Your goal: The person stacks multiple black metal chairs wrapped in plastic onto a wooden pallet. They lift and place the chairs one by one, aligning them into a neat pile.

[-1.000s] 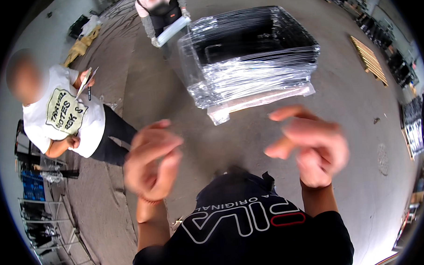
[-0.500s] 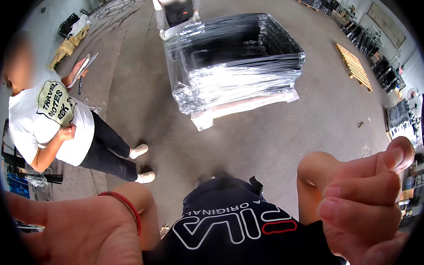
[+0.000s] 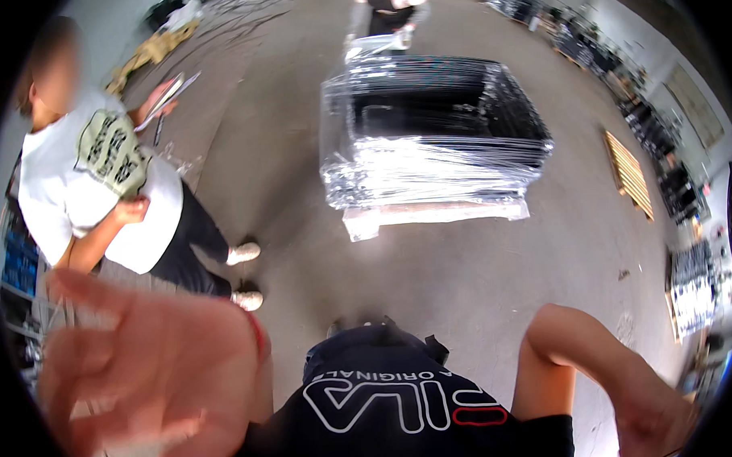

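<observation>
My left hand [image 3: 157,365] is raised at the lower left with its palm showing and its fingers spread. It holds nothing and is somewhat blurred by motion. A red bracelet [image 3: 258,333] circles that wrist. At the lower right my right hand [image 3: 655,424] shows only in part, below a bent wrist, with its fingers hidden at the dark rim. Neither hand touches anything I can see. Ahead on the floor stands a stack of black frame-like pieces wrapped in clear film [image 3: 436,165], resting on a wrapped pallet base [image 3: 438,215].
A person in a white shirt [image 3: 57,163] stands at the left, holding a notebook [image 3: 168,98] and a pen. Behind the stack, another person [image 3: 387,18] with gloves touches its far edge. A wooden pallet [image 3: 628,175] lies to the right; wrapped goods [image 3: 692,285] line the right wall.
My left hand has risen and turned, fingers spreading. My right hand has dropped from a loosely closed pose toward the lower right rim. The view has shifted, so the stack sits lower and farther right.
</observation>
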